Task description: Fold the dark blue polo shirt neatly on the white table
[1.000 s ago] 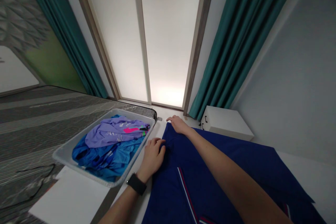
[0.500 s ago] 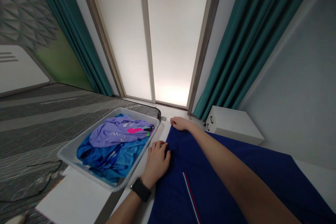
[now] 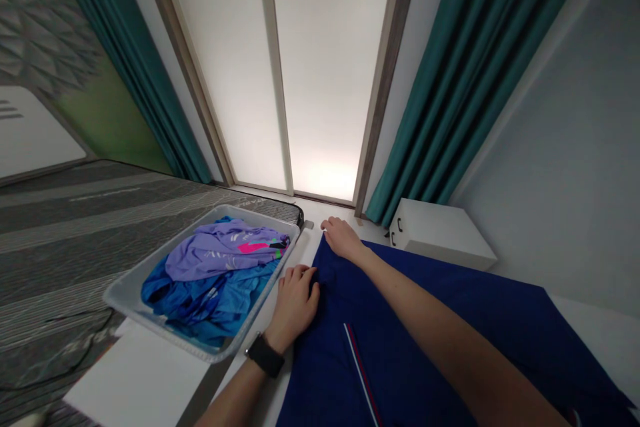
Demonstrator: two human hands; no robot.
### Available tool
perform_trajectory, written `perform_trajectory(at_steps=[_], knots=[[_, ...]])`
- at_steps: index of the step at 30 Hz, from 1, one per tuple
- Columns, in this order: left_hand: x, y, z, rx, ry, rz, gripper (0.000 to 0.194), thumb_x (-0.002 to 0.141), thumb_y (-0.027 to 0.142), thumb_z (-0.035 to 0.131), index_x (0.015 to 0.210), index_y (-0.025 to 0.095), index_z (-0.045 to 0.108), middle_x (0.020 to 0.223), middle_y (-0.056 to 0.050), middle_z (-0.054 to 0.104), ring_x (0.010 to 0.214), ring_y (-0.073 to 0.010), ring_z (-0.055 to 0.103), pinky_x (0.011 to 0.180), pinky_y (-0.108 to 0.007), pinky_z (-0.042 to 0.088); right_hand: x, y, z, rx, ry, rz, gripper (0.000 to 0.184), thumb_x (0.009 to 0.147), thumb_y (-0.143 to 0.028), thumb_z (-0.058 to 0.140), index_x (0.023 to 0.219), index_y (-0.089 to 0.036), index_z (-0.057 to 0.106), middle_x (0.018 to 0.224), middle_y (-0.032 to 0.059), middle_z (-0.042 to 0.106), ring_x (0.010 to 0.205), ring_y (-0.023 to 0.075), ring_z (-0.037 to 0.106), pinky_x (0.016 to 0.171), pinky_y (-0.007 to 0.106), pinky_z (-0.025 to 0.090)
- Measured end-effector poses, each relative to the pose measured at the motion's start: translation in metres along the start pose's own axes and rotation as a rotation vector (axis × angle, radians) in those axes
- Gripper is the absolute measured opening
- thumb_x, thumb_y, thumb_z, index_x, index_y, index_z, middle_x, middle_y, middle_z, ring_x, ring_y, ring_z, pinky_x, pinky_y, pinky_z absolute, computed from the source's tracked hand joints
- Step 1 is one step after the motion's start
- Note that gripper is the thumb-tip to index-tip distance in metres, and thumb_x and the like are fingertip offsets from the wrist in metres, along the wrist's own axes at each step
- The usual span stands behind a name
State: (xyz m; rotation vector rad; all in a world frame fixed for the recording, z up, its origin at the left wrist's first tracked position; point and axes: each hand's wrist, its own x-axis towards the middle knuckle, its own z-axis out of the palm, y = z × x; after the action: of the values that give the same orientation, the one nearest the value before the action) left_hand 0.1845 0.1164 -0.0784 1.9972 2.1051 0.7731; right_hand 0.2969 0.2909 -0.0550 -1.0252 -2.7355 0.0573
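A navy blue garment (image 3: 420,347) with a narrow white and red stripe lies spread over a white surface (image 3: 273,320). My left hand (image 3: 296,303), with a black watch on the wrist, rests on its left edge, fingers apart and slightly bent. Further away, my right hand (image 3: 343,239) is at the garment's far left corner, its fingers stretched forward with a small gap at the tips. My right forearm crosses over the cloth and hides part of it.
Left of my hands stands a clear plastic bin (image 3: 150,323) with a purple garment (image 3: 220,250) on top of blue clothes (image 3: 210,303). A grey patterned bed (image 3: 60,220) lies beyond it. A white cabinet (image 3: 445,230) stands at the right, near teal curtains (image 3: 450,80).
My right hand's fingers have loosened from a pinch at the garment's corner and straightened. My left hand stays on the edge. The view has shifted slightly.
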Motion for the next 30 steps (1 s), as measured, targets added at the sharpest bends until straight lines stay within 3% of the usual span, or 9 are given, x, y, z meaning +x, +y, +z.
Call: perform_trajectory(at_steps=[7,10,14,19,23,30], knots=[[-0.003,0.006,0.0,0.041,0.053,0.114,0.034,0.084,0.021,0.053,0.117,0.024,0.061,0.121,-0.01,0.057,0.113,-0.0291,0.049,0.095,-0.045,0.041,-0.08,-0.018,-0.02,0.001,-0.013,-0.124,0.016,0.096,-0.02,0.045,0.098,-0.018,0.061,0.099,0.0077,0.061,0.093,0.0196,0.054,0.084,0.032,0.038],[-0.003,0.005,0.003,0.071,0.058,0.162,0.032,0.085,0.021,0.054,0.115,0.024,0.062,0.116,-0.009,0.057,0.11,-0.0287,0.05,0.092,-0.044,0.043,-0.116,-0.022,-0.022,0.021,0.002,-0.121,0.017,0.094,-0.022,0.048,0.106,-0.018,0.06,0.105,0.0086,0.061,0.097,0.0212,0.053,0.085,0.034,0.041],[0.002,-0.002,0.006,0.102,0.074,0.192,0.027,0.087,0.019,0.051,0.109,0.024,0.065,0.111,-0.01,0.059,0.105,-0.0283,0.053,0.09,-0.044,0.045,-0.149,-0.02,-0.02,0.098,0.013,-0.085,0.036,0.093,-0.028,0.052,0.129,-0.019,0.053,0.127,0.012,0.055,0.119,0.0237,0.048,0.099,0.039,0.04],[0.006,-0.006,0.003,0.097,0.103,0.237,0.023,0.087,0.017,0.047,0.095,0.024,0.067,0.105,-0.009,0.061,0.101,-0.0275,0.055,0.09,-0.043,0.046,-0.169,-0.01,-0.018,0.141,-0.038,-0.035,0.048,0.096,-0.034,0.048,0.141,-0.021,0.045,0.147,0.0135,0.042,0.137,0.0266,0.035,0.112,0.045,0.03],[0.005,-0.006,0.0,0.141,0.116,0.258,0.025,0.088,0.015,0.042,0.091,0.024,0.066,0.106,-0.009,0.061,0.101,-0.0271,0.056,0.089,-0.041,0.047,-0.186,0.001,-0.027,0.176,-0.032,-0.024,0.045,0.096,-0.033,0.047,0.139,-0.021,0.048,0.141,0.0124,0.05,0.133,0.0239,0.042,0.112,0.044,0.032],[0.005,-0.008,0.003,0.161,0.06,0.265,0.033,0.086,0.013,0.044,0.111,0.022,0.064,0.113,-0.01,0.06,0.105,-0.0275,0.055,0.091,-0.042,0.047,-0.247,0.046,-0.035,0.163,0.035,0.142,0.041,0.098,-0.032,0.039,0.136,-0.02,0.052,0.14,0.0117,0.052,0.131,0.0238,0.046,0.112,0.045,0.035]])
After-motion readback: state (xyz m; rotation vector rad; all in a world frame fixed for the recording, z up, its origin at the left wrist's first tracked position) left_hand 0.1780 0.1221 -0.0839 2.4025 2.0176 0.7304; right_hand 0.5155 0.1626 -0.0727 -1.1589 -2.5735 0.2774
